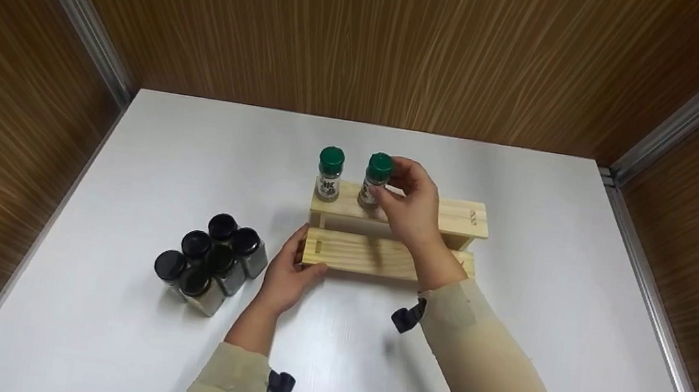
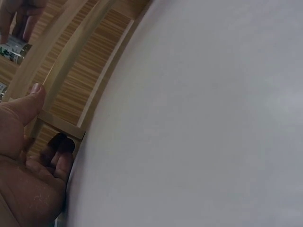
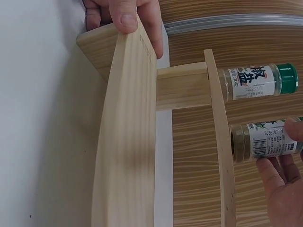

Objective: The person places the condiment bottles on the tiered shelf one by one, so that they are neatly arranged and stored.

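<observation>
A two-step wooden rack (image 1: 382,257) of pale wood stands on the white table. My left hand (image 1: 287,277) grips the left end of its lower step, thumb on the front edge and fingers behind the end. On the upper step, at the left, a green-capped spice jar (image 1: 329,176) stands upright. A little to its right, my right hand (image 1: 415,208) holds a second green-capped spice jar (image 1: 378,171) between thumb and fingers. In the right wrist view this held jar (image 3: 270,139) has its base at the upper step, touching or almost touching it.
Several black-capped square jars (image 1: 221,261) stand grouped on the table left of the rack. Wood-grain panels (image 1: 372,35) wall the table at the back and both sides. Each sleeve carries a small black clip (image 1: 280,384).
</observation>
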